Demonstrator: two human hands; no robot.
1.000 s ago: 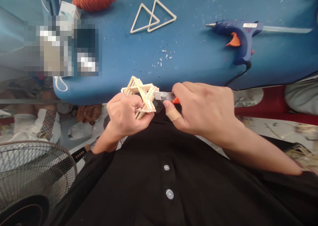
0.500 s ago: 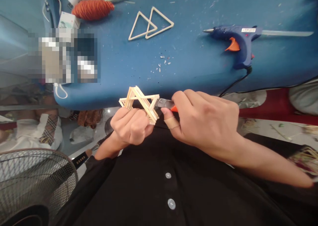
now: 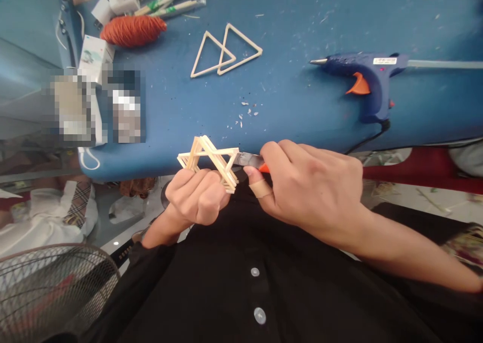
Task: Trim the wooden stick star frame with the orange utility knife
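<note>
My left hand (image 3: 198,194) is closed around the lower part of a star-shaped frame of thin wooden sticks (image 3: 214,154), held in front of my chest just off the table's near edge. In my right hand (image 3: 311,182) is a utility knife (image 3: 264,167) with an orange part showing; most of its handle is hidden in my fingers. The knife's metal blade (image 3: 247,159) reaches the star's right corner and seems to touch it. A bandage (image 3: 260,187) wraps my right thumb. Two stick triangles (image 3: 226,51) overlap on the table beyond.
On the blue table (image 3: 287,101), a glue gun (image 3: 377,81) lies at right, its cord running off the near edge. Orange yarn (image 3: 133,31), a white box (image 3: 96,56) and packaged sticks (image 3: 177,3) are at back left. White scraps (image 3: 247,112) lie mid-table. A fan (image 3: 56,287) stands at lower left.
The view has tilted slightly, so the table items appear lower. Both hands keep their grips, and the blade stays at the star's right corner.
</note>
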